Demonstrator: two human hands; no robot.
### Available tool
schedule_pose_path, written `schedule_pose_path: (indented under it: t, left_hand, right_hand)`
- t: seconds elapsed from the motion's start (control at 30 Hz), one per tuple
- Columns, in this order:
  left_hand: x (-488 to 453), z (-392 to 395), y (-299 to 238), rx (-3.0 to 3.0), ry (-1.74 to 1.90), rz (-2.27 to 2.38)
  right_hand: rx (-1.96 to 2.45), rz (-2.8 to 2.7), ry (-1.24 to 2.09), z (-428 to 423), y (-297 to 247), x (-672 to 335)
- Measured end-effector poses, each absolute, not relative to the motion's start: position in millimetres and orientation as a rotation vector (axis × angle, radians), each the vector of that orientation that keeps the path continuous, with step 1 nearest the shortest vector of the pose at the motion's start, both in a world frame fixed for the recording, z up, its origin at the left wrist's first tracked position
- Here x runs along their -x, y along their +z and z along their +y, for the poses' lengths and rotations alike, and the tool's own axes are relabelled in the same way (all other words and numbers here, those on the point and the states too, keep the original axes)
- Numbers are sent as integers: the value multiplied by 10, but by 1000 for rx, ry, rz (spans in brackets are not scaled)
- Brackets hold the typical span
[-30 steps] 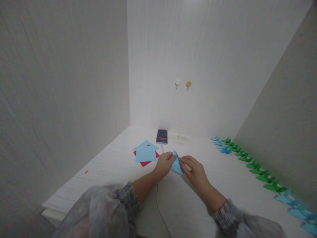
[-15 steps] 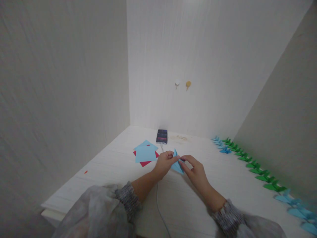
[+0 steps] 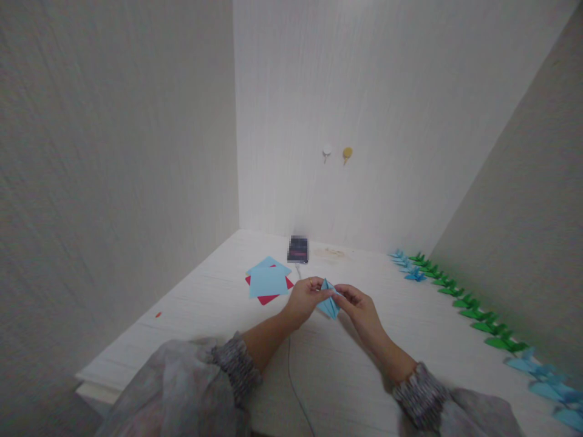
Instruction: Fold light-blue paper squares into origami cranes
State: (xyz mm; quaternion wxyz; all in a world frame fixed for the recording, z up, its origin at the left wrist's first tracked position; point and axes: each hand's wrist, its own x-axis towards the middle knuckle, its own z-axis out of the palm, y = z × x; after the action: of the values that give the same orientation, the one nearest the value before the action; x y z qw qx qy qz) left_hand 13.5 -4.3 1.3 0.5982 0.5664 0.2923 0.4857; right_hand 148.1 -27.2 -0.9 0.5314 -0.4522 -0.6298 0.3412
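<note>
A small folded light-blue paper piece is held just above the white table between both hands. My left hand pinches its left side, a ring showing on one finger. My right hand pinches its right side with fingers closed on the fold. Both wrists come out of grey gathered sleeves at the bottom of the view.
Flat blue and red paper squares lie to the left of the hands. A dark phone leans at the back wall, its cable running toward me. Folded green figures and blue figures line the right wall.
The blue piece has been folded narrower and lifted slightly. My right hand moved up and closer to my left, both pinching the paper more tightly.
</note>
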Motion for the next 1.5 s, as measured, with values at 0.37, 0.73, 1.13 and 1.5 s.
schedule_pose_path:
  t: [0.37,0.73,1.13,1.5]
  left_hand:
    - [-128,-46,50,-1332,1188,725]
    - [-144,-119,134,-1192,1102,633]
    - [-126,14,-93,-1670,1122,980]
    - [-101,-17,-1,-1969,1068,1211]
  right_hand:
    - [1086,-1551,742,-272,-25,-1501]
    - [1040,-1341,847,-238,-39,-1571]
    - [1221,-1769,320,-299,16,-1501]
    - [1236,-1786,307,-296,-8,-1429]
